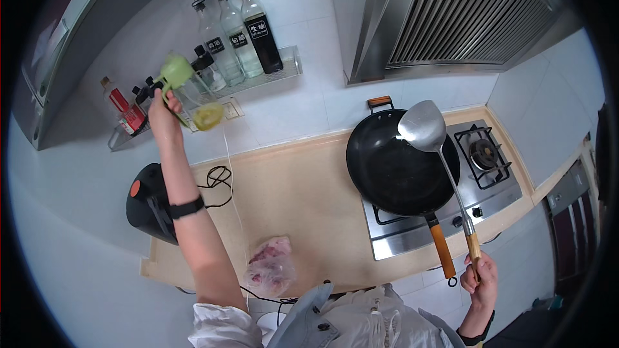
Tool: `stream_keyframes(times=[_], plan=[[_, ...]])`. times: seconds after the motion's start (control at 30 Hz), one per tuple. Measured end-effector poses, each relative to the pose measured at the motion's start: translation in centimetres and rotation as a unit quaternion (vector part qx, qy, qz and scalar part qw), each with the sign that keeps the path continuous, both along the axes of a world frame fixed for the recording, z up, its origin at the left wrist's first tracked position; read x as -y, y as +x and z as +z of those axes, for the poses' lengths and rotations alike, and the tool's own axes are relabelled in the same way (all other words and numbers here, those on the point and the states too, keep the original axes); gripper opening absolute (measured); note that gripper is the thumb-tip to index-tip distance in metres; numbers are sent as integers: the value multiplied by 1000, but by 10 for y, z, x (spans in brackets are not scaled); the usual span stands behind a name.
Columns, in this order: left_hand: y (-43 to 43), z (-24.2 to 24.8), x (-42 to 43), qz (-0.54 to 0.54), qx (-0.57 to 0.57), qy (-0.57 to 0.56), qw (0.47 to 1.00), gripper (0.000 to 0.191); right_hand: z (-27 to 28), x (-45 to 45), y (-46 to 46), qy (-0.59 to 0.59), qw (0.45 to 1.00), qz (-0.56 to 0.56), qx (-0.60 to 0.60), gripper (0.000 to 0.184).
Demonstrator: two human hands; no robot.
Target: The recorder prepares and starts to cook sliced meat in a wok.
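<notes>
At the wall shelf, upper left, my left hand [166,111] grips the green handle of an oil jug [186,84], a clear vessel with a green lid and yellow oil low inside. The jug is tilted. My right hand [479,278] holds a metal wok spatula [423,125] by its wooden handle, its blade above the right part of a black wok [396,169]. The wok sits on the left burner of a steel gas stove [391,246], its long wooden handle towards me. Raw meat in a clear plastic bag [271,268] lies near the counter's front edge.
Glass bottles [261,38] with pour spouts stand on the wall rack [290,63], with a red-labelled bottle [126,113] further left. A black appliance [152,203] with cords is beneath my left forearm. A range hood [459,24] overhangs the stove. A second burner [483,154] lies right of the wok.
</notes>
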State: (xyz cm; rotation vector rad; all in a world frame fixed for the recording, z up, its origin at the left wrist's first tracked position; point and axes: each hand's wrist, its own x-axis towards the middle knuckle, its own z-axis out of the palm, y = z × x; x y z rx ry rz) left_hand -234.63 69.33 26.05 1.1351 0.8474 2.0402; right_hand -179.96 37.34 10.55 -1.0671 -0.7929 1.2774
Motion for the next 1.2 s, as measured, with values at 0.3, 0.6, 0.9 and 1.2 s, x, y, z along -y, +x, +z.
stream_keyframes(times=[0.3,0.6,0.9,1.2], plan=[[-74,-12,-129,170,-74,14,983,29,14,7,-23,-50,993,-52,96,28],[-155,-31,-179,166,-133,-29,977,38,22,-25,3,-171,974,-56,140,27],[-68,-52,-54,309,-289,54,905,29,69,-83,68,-267,934,28,235,26],[104,-149,149,-327,-382,-261,824,15,58,-43,17,-128,966,58,219,30]])
